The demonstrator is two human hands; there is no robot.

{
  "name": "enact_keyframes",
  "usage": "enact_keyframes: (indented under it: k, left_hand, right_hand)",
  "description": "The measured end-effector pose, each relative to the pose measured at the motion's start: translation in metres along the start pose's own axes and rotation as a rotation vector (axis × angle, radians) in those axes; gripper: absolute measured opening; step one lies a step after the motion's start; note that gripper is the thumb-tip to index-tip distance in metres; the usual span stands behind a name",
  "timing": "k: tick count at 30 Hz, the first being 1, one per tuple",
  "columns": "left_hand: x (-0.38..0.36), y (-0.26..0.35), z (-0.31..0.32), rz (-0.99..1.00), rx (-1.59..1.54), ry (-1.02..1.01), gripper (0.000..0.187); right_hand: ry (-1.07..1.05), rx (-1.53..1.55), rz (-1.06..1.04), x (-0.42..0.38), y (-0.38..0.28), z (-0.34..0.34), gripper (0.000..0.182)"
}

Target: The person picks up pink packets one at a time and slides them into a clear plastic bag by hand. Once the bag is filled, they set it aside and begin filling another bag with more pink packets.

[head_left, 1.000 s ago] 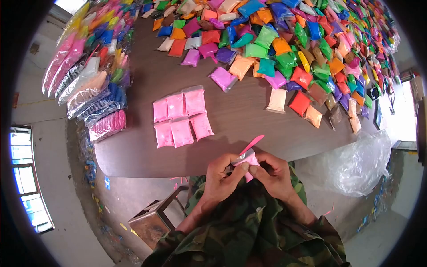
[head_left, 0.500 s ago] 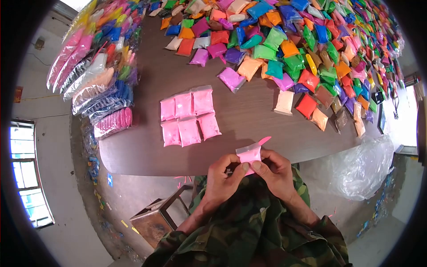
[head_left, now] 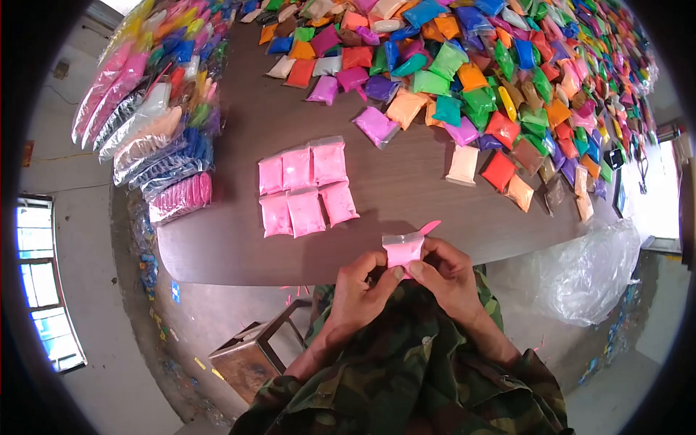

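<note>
A small clear packet of pink clay-like material point(head_left: 403, 252) is held upright between both hands at the table's near edge. My left hand point(head_left: 362, 288) pinches its left side and lower edge, thumb in front. My right hand point(head_left: 451, 281) grips the opposite side, its thumb close to the other one. A pink flat-ended plastic piece point(head_left: 430, 228) sticks up beside the packet at my right fingers; its lower part is hidden. On the table, several similar pink packets point(head_left: 305, 210) lie in two rows, left of and beyond my hands.
Many colourful packets point(head_left: 478, 80) are heaped across the back and right of the brown table point(head_left: 239, 254). Stacked bundles in clear bags point(head_left: 156, 138) line its left side. Below are a metal-framed stool point(head_left: 250, 355) and a large clear plastic bag point(head_left: 587, 275).
My thumbs have shifted slightly on the pink packet, and more of its front shows. The view has moved a little; the packets on the table lie as before.
</note>
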State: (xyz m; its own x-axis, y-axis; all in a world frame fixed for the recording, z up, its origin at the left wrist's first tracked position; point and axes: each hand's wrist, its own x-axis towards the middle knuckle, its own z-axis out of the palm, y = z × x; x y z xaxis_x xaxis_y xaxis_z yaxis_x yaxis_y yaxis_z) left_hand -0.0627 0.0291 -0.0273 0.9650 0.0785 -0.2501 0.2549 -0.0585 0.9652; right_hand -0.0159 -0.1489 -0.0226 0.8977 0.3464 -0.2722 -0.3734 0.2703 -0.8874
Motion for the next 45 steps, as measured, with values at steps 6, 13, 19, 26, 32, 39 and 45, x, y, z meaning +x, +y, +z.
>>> enact_keyframes:
  k: [6, 13, 19, 26, 32, 39, 45]
  left_hand:
    - [-0.003, 0.004, -0.004, -0.056, -0.059, -0.079, 0.017]
    - [-0.003, -0.003, -0.001, -0.045, -0.112, 0.005, 0.015]
    - [-0.002, 0.003, -0.004, 0.006, -0.057, -0.022, 0.016]
    - [-0.005, -0.001, -0.003, -0.063, -0.227, 0.015, 0.016]
    - [-0.004, -0.019, -0.007, 0.036, -0.121, 0.039, 0.017]
    - [-0.011, -0.010, -0.008, 0.025, -0.261, 0.219, 0.030]
    - [-0.016, -0.041, -0.041, 0.235, 0.184, 0.450, 0.024]
  right_hand:
    - [-0.018, -0.027, -0.013, 0.001, 0.012, -0.008, 0.012]
    - [-0.044, -0.043, -0.043, 0.001, 0.014, -0.003, 0.010]
    - [-0.014, 0.018, -0.023, 0.000, 0.013, 0.002, 0.009]
    - [-0.026, -0.080, -0.039, 0.000, 0.017, -0.001, 0.011]
    - [-0.029, -0.136, -0.018, 0.003, 0.017, 0.002, 0.017]
    - [0.014, -0.382, -0.072, 0.032, 0.002, 0.004, 0.018]
    - [-0.016, -0.451, -0.088, 0.079, -0.013, 0.038, 0.027]
